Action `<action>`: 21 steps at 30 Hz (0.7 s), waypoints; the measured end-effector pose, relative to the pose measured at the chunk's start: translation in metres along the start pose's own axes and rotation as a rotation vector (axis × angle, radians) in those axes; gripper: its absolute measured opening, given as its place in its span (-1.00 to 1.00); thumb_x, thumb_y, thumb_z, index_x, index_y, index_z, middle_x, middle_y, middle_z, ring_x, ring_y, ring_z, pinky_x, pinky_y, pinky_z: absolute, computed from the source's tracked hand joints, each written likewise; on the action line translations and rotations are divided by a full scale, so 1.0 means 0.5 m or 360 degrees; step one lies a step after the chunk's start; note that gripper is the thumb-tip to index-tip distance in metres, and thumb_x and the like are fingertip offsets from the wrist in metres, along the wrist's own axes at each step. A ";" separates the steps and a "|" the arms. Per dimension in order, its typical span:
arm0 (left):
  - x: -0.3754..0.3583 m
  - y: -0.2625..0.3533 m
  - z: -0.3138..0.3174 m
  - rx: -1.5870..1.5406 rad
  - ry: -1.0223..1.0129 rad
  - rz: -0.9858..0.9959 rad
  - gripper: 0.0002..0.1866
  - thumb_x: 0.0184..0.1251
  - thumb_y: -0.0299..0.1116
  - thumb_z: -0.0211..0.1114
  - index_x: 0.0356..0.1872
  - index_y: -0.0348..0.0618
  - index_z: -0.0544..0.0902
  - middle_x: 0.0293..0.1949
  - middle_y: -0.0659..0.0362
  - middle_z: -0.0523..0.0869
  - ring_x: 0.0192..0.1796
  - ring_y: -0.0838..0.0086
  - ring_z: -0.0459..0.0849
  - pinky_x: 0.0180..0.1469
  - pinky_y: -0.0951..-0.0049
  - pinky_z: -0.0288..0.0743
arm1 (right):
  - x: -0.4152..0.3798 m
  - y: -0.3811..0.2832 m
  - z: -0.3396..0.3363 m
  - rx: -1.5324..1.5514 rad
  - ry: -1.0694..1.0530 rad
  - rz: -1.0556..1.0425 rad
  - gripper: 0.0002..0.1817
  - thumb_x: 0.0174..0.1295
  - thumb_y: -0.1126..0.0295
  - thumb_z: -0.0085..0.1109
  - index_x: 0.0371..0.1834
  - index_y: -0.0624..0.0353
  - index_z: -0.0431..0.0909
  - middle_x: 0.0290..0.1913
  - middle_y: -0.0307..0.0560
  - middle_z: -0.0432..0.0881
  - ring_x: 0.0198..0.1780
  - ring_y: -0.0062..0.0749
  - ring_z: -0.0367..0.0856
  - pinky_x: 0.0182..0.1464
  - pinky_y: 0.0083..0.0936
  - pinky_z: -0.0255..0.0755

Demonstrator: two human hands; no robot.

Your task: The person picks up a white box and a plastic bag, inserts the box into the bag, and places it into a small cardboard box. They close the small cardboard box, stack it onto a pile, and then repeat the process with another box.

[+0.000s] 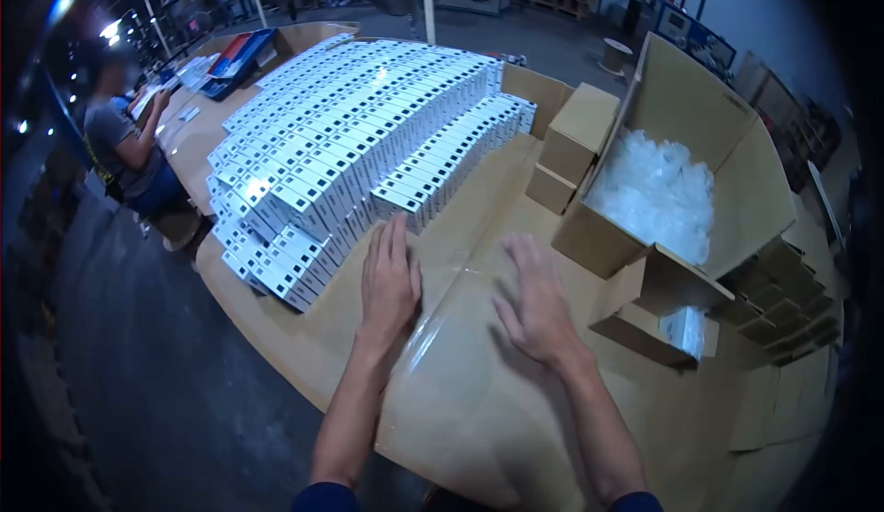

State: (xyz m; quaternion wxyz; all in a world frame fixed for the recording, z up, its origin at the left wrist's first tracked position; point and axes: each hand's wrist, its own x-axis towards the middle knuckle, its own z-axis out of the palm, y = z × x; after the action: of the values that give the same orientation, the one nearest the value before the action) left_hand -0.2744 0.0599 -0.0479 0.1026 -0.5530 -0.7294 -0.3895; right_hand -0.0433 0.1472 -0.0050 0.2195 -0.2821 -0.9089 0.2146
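Observation:
My left hand [390, 277] reaches forward with its fingers stretched out, the fingertips right at the near end of a row of small white boxes [405, 201]. Behind that row rises a larger stack of the same white boxes [341, 116], printed with dark squares on top. My right hand [534, 300] is over the cardboard-covered table [451, 401], thumb and fingers apart, holding nothing. To its right lies an open small carton [619, 305] with a white box in clear plastic [681, 330] inside.
A large open carton [603, 243] full of clear plastic bags [654, 185] stands on the right. Closed brown boxes [580, 130] are stacked beside it, and several folded cartons [783, 300] sit at far right. A seated person [129, 134] works at far left near a blue tray [244, 65].

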 end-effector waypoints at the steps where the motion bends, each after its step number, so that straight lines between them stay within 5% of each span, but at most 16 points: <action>1: 0.017 -0.025 0.007 0.0071 0.0054 0.0061 -0.23 0.26 -0.57 0.36 0.53 -0.27 0.30 0.36 -0.18 0.51 0.42 -0.11 0.46 0.47 0.06 0.36 | 0.048 0.010 0.048 0.0058 -0.0154 -0.0104 -0.03 0.31 0.38 0.19 0.73 0.13 -0.15 0.65 0.19 0.14 0.68 0.25 0.01 0.66 0.22 -0.19; 9: 0.044 -0.094 0.035 0.0236 0.0032 0.0124 -0.29 0.26 -0.56 0.37 0.49 -0.19 0.42 0.32 -0.04 0.58 0.41 0.03 0.49 0.49 0.08 0.35 | 0.267 0.008 0.157 -0.0322 -0.0151 -0.0307 0.07 0.21 0.51 0.19 0.75 0.00 -0.25 0.63 0.16 0.19 0.68 0.18 0.02 0.60 0.34 -0.04; 16: 0.046 -0.122 0.022 0.0422 0.0119 0.0174 -0.54 0.17 -0.55 0.41 0.15 -0.07 0.73 0.01 0.11 0.66 0.12 0.20 0.61 0.11 0.17 0.47 | 0.277 0.010 0.170 -0.0395 -0.0272 -0.0242 0.12 0.12 0.60 0.18 0.75 -0.06 -0.24 0.64 0.18 0.17 0.69 0.16 0.00 0.61 0.37 -0.08; 21: 0.029 -0.104 -0.006 0.0282 0.0232 0.0251 -0.66 0.09 -0.59 0.45 -0.05 -0.11 0.76 0.00 0.08 0.65 0.12 0.13 0.62 0.15 0.12 0.49 | 0.257 -0.011 0.133 -0.0208 -0.0264 -0.0157 -0.02 0.28 0.55 0.09 0.75 -0.03 -0.19 0.62 0.19 0.21 0.67 0.21 0.04 0.60 0.36 -0.06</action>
State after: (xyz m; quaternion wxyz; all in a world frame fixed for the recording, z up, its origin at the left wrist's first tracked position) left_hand -0.3265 0.0642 -0.0611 0.2342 -0.5675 -0.7058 -0.3534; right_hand -0.1759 0.2035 -0.0204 0.1349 -0.2319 -0.9489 0.1664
